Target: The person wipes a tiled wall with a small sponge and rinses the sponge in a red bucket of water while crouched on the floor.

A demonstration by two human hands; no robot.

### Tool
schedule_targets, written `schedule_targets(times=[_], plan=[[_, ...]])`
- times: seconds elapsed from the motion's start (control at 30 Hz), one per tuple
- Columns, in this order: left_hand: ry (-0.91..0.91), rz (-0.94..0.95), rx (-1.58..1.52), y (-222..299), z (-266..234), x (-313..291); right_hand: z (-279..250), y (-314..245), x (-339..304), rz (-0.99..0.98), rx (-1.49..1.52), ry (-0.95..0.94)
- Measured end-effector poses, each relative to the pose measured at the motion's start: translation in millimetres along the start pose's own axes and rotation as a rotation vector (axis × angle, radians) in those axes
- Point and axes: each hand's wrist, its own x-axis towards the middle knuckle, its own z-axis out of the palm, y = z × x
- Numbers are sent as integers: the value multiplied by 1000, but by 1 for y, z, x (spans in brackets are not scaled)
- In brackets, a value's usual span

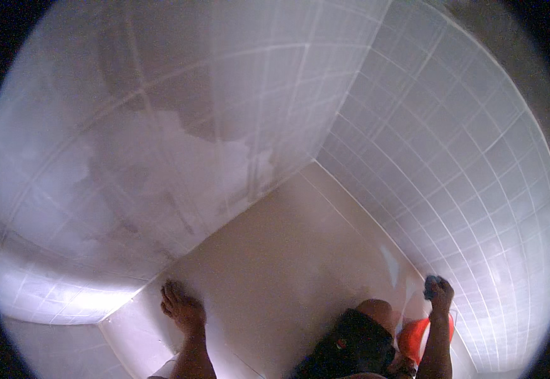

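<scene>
My left hand [185,311] is low on the left, close to where the floor meets the left wall. Its fingers are somewhat spread, and nothing shows in them. Whether the palm presses on the floor I cannot tell. At the lower right, my right hand [442,295] is closed around a dark blue, crumpled piece that looks like a sponge or cloth [430,288], near the base of the right-hand tiled wall. Behind my right forearm stands a red bucket [412,338], partly hidden by the arm.
Tiled walls rise on both sides, a left wall [161,151] with wet-looking patches and a right wall [439,145] with pale joints. They meet in a corner ahead. The smooth brownish floor [275,252] lies between them. My bent leg in dark shorts [350,344] is beside the bucket.
</scene>
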Motion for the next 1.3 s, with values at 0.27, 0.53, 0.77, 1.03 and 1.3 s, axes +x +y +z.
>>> schedule_targets(times=[0.27, 0.53, 0.77, 1.03, 1.3], plan=[[-5, -71, -18, -4, 12, -2, 305, -330, -6, -722, 392, -229], [8, -54, -81, 0, 6, 4, 411, -541, -39, -1416, 1098, 436], [34, -13, -122, 2, -9, -2, 430, -574, -155, -1957, 938, 221], [28, 12, -94, 8, -6, 4, 431, -574, -165, -1943, 721, 158], [30, -8, -56, 1, -6, -4, 432, -576, -119, -1998, 1072, 228]])
